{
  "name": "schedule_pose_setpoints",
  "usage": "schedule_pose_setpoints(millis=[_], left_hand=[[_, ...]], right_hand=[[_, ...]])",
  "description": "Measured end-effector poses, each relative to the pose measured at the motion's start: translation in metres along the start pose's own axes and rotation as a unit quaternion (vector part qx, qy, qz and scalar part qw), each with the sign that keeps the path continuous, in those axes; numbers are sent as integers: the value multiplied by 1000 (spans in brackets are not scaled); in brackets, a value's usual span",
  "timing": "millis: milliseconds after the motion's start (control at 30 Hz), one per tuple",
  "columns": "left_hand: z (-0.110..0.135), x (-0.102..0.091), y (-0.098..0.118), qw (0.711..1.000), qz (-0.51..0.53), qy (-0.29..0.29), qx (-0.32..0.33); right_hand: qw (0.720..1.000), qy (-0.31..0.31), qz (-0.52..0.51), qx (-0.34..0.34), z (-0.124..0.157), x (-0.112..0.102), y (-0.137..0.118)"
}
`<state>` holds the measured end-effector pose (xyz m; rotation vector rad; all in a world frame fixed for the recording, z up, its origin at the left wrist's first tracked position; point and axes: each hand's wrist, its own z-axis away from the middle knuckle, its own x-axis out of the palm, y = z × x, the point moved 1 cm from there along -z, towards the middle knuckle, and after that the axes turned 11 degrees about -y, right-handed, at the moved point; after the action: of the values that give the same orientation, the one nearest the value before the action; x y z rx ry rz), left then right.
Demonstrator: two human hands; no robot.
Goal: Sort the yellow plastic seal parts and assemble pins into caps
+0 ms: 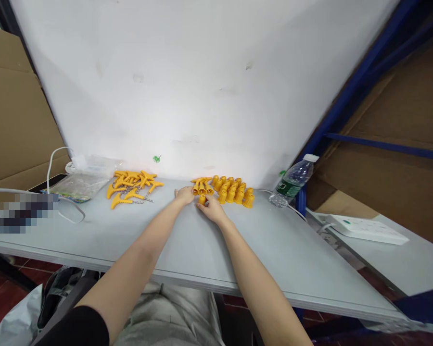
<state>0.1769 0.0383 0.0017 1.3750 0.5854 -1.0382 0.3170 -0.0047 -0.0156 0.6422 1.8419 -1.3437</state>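
My right hand (212,210) is closed around a small yellow cup-shaped cap (202,199) at the middle of the table. Just behind that cap lie a few yellow cone-ended pieces (202,190), side by side, their open round ends facing me and handles pointing to the wall. My left hand (185,195) is at the left side of these pieces, seemingly touching the nearest one; its fingertips are mostly hidden. To the right stand several yellow caps (231,194) in rows. Farther left is a loose pile of yellow T-shaped handles (132,182) with twisted metal shafts.
A grey table (187,240) backs onto a white wall panel (202,96). On the right are a plastic water bottle (292,181), a white cable and a power strip (368,228) on another surface. Plastic bags (81,185) and a looping white cable lie at left, beside cardboard (14,110).
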Motion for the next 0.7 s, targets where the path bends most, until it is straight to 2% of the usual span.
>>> schedule_pose_setpoints(millis=[167, 267, 400, 467, 500, 600, 700], left_hand=[[0, -4, 1, 997, -69, -28, -13], [2, -21, -4, 995, -92, -31, -13], [19, -67, -19, 991, -128, -40, 26], [36, -95, -28, 978, -174, -95, 67], [46, -109, -33, 976, -178, -107, 61], [80, -147, -55, 982, -156, -102, -41], [108, -168, -82, 982, -142, -78, -99]], right_hand=[[1000, -11, 4, 4, 1, 0, 1], [1000, -9, 22, 11, 1, 0, 1], [999, -13, 36, 30, 0, 0, 3], [999, -14, 34, 36, 0, 0, 4], [999, -13, 28, 38, -1, 0, 4], [999, -13, 8, 52, -2, 0, 3], [997, -28, -4, 69, -5, 0, 0]])
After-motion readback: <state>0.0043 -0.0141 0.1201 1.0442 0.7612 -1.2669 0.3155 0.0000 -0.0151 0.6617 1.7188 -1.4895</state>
